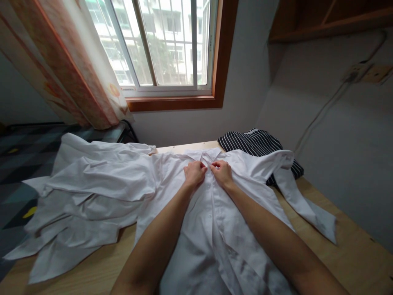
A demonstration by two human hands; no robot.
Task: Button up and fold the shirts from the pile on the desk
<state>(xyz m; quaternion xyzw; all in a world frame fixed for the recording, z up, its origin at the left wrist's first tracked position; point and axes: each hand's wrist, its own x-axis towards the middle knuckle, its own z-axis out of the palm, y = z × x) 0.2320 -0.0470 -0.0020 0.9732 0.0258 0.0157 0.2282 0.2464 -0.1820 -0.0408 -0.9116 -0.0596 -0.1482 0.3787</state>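
A white button-up shirt (190, 229) lies front side up, its collar at the far end and its front placket running toward me. Just below the collar, my left hand (195, 172) pinches the left edge of the shirt front. My right hand (221, 172) pinches the opposite edge, a short gap from the left one. Both hands have fingers curled and closed on the fabric; any button between them is too small to make out. Farther down, the two front edges lie loosely along each other. One sleeve (303, 205) stretches out to the right.
More white garments (101, 176) lie heaped at the left of the wooden table (346, 262). A black-and-white striped cloth (251, 141) sits at the back right. Beyond are a window (172, 45), a curtain (70, 53), a dark checked bed (15, 164) and a wall socket (353, 76) with a cable.
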